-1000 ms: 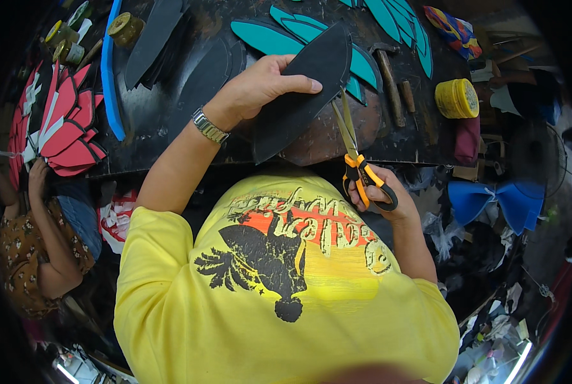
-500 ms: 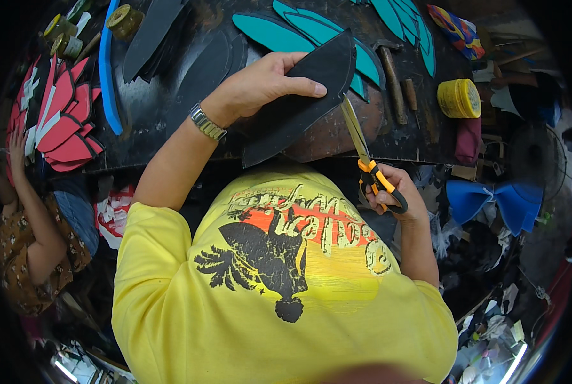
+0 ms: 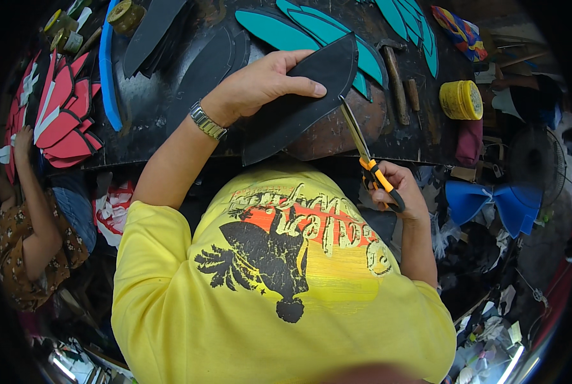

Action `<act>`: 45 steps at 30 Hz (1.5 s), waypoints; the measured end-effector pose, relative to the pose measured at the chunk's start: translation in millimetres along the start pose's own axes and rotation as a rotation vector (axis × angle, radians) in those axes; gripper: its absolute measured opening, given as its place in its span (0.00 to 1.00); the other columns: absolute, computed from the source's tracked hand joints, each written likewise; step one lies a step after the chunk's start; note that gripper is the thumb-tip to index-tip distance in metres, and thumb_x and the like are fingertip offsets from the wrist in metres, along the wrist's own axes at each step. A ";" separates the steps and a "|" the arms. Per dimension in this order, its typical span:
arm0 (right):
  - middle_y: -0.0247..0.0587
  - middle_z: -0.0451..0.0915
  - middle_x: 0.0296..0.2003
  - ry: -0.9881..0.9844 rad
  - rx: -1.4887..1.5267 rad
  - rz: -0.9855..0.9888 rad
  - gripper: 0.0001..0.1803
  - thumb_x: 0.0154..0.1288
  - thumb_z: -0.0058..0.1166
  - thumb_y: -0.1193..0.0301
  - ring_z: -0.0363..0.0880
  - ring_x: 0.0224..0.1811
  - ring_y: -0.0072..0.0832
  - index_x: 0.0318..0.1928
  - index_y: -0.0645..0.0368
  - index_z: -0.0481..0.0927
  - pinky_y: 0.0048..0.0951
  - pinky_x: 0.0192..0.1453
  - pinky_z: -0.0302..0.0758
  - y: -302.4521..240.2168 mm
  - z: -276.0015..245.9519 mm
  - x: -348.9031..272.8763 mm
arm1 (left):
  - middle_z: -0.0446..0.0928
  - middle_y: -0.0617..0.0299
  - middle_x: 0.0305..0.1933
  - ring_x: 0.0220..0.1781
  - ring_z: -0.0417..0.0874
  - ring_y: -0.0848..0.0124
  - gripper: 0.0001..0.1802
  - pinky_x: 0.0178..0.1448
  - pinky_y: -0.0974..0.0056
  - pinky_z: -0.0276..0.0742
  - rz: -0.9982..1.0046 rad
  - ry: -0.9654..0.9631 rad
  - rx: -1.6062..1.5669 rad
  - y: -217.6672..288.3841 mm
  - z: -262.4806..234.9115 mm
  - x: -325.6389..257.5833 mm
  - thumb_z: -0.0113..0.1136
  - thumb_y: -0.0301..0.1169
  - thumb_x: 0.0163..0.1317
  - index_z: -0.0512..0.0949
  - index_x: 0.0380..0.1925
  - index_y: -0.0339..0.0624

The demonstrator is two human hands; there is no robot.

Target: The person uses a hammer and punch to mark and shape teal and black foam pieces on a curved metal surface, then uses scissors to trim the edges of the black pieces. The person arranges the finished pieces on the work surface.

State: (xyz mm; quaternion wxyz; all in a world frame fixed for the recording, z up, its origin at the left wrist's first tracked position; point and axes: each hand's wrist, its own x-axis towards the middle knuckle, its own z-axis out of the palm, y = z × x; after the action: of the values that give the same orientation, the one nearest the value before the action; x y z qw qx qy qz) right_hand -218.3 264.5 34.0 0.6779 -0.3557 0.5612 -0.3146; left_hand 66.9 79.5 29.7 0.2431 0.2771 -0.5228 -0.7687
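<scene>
My left hand grips a black leaf-shaped foam sheet, its thumb pressed on top and the fingers hidden underneath. The sheet is tilted above the near edge of the dark table. In my right hand is a pair of scissors with orange and black handles. Their long blades point up and to the left, and the tips touch the sheet's right edge. Teal leaf-shaped pieces with dark edges lie just behind the sheet.
More black pieces lie to the left, beside a blue strip and red pieces near another person's hand. A hammer, a small handled tool and a yellow tub are on the right. Small jars stand far left.
The scissor blades have closed together at the sheet's edge, and the handles have come nearer each other. The other person's hand has shifted slightly by the red pieces.
</scene>
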 end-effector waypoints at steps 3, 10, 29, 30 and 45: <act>0.30 0.76 0.24 0.002 -0.009 0.007 0.25 0.44 0.81 0.61 0.71 0.18 0.13 0.36 0.59 0.78 0.13 0.20 0.68 -0.7 -0.3 0.8 | 0.84 0.64 0.46 0.43 0.84 0.80 0.27 0.47 0.74 0.80 0.002 -0.009 0.003 -1.0 -0.8 1.8 0.69 0.32 0.61 0.76 0.59 0.37; 0.30 0.79 0.27 -0.027 0.010 0.032 0.18 0.52 0.76 0.73 0.75 0.21 0.13 0.37 0.59 0.77 0.14 0.22 0.70 -1.4 -1.9 2.7 | 0.84 0.64 0.45 0.42 0.84 0.80 0.25 0.47 0.74 0.81 -0.008 0.000 -0.028 -3.9 -2.0 1.7 0.69 0.32 0.61 0.77 0.57 0.37; 0.29 0.77 0.23 -0.052 0.078 0.013 0.16 0.52 0.75 0.73 0.71 0.18 0.12 0.33 0.58 0.77 0.14 0.19 0.67 4.8 -2.1 6.7 | 0.84 0.62 0.48 0.43 0.85 0.78 0.30 0.49 0.72 0.82 -0.007 -0.001 0.004 -7.4 -4.4 3.1 0.70 0.31 0.60 0.74 0.62 0.36; 0.29 0.77 0.23 -0.050 0.078 0.014 0.16 0.52 0.75 0.72 0.71 0.18 0.12 0.33 0.58 0.76 0.14 0.18 0.66 3.8 -1.3 6.4 | 0.84 0.62 0.49 0.44 0.85 0.79 0.32 0.50 0.72 0.82 -0.011 -0.005 0.014 -7.1 -5.0 3.1 0.70 0.31 0.60 0.72 0.64 0.36; 0.36 0.78 0.21 0.014 0.249 -0.026 0.12 0.59 0.69 0.71 0.73 0.15 0.16 0.37 0.61 0.77 0.15 0.16 0.69 -2.0 19.3 6.7 | 0.78 0.54 0.59 0.60 0.80 0.62 0.33 0.63 0.59 0.75 0.131 0.695 1.055 9.4 -64.4 -47.5 0.69 0.30 0.60 0.71 0.65 0.38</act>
State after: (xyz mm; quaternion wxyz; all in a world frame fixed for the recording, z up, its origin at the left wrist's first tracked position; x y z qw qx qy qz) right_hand -198.1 260.4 34.3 0.7088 -0.2737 0.5178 -0.3931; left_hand 146.1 64.7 27.4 0.2760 0.5605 -0.7375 -0.2565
